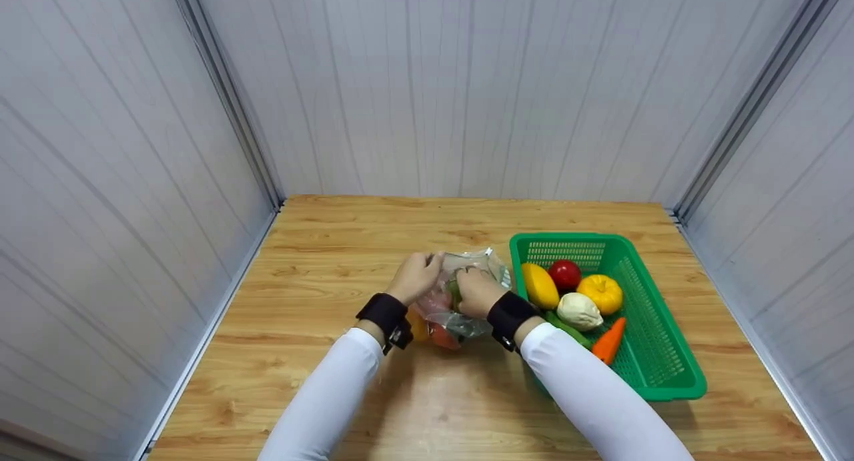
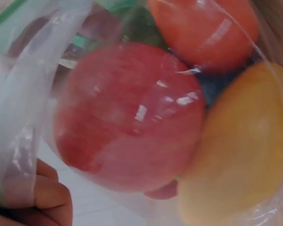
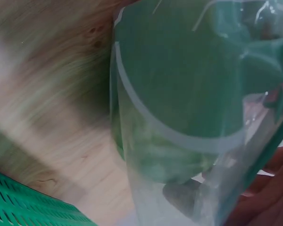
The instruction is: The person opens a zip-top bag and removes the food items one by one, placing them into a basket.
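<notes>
While the left hand [image 1: 415,277] and right hand [image 1: 479,292] pinch the edges of a clear plastic bag [image 1: 467,325] over the table [image 1: 320,267], a slipping finger or uneven pull could fold its mouth and spill the red ball-shaped piece [image 2: 127,117], orange piece [image 2: 210,33] and yellow piece [image 2: 236,150] inside. Just to its right, a green basket [image 1: 650,314] holds 6 visible items: carrot [image 1: 608,341], long green vegetable [image 1: 568,331], white bulb [image 1: 579,312], yellow pumpkin [image 1: 600,294], mango [image 1: 539,285] and red fruit [image 1: 565,275].

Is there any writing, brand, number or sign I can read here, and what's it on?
No readable text anywhere.
Clear bag: a green area with a pale curved band, no legible letters; the striped marks at its edge in the head view are too small to read.
Green basket: no lettering visible.
Black wrist straps: none visible.
</notes>
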### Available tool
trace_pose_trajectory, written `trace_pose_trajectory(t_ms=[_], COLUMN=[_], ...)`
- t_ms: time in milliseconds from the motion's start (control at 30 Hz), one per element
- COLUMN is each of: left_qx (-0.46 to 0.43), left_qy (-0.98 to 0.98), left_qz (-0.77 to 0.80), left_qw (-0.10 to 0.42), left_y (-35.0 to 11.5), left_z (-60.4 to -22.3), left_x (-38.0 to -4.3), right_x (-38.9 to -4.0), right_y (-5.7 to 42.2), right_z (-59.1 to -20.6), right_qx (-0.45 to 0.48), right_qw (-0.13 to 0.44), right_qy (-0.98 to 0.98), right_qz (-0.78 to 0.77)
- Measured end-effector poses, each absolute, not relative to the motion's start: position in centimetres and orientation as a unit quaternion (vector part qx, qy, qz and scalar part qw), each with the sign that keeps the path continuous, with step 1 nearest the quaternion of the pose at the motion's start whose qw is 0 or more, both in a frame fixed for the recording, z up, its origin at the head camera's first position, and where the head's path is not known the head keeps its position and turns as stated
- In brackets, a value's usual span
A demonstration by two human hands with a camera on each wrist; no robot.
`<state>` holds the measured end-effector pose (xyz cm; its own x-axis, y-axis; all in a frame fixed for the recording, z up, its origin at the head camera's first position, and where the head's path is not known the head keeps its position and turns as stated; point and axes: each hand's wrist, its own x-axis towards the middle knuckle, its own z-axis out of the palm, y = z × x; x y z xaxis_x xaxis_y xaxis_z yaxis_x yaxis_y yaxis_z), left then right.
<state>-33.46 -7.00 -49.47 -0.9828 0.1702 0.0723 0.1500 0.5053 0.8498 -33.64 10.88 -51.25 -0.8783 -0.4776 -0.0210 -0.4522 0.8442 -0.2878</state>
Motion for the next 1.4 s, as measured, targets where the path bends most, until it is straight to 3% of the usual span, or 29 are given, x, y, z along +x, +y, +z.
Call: trace_pose_trajectory(t_ms=[600, 1400], left_qx=[0.078, 0.081], left_qy=[0.915, 0.949], left_qz=[0.397, 0.298], left_qw=[0.006, -0.056], left_y=[-5.4, -5.1], left_z=[-50.4, -52.5], left_x=[-32.9, -33.1], right_x=[-33.6, -33.6], right_y=[11.5, 13.5], right_z=[-54.1, -55.7], right_qx=[-0.252, -0.293], right_qw=[0.042, 0.035], right_qy=[0.963, 0.947], right_qz=[-0.085, -0.130])
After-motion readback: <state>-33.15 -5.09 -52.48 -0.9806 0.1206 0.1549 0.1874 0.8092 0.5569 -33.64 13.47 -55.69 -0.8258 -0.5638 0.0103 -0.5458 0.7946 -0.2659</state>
